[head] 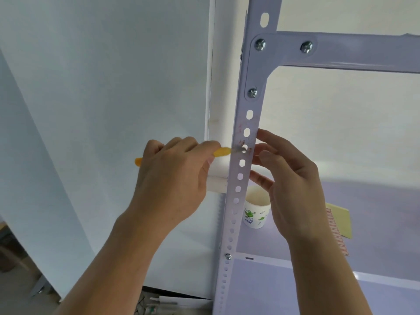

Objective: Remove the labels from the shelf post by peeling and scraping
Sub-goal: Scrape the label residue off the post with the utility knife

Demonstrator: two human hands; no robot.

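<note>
Head view looks up along a tall white wall panel (113, 87), with the pale lilac perforated steel shelf post (235, 170) standing upright just right of centre. A matching lilac crossbeam (363, 53) is screwed to the post near the top, and the flat lilac shelf board (363, 201) runs off to the right lower down.

The left hand (172, 176) comes in from the post's left, its fingers curled round a slim yellow-handled scraper (221, 152). The tool lies almost level so that its small metal tip meets the front face of the post beside one of the holes, which looks like the angle for shaving off glue rather than gouging the paint. The right hand (293, 189) is at the post's right edge with its fingers loosely spread and holding nothing. The fingertips are at or just behind that edge, probably to steady the post against the push of the blade.

A small white paper cup with green print (258, 212) stands on the shelf board just behind the post, likely to catch scraps. A pale yellow sheet (339, 221) with a red-striped strip (336, 235) along its near edge lies farther right.

No whole label shows on the post. What is left is reddish-brown label residue (239, 140), thin smears and flecks scattered around the holes at the blade's height and just above. It is patchy, so scraping seems well along but not finished.
</note>
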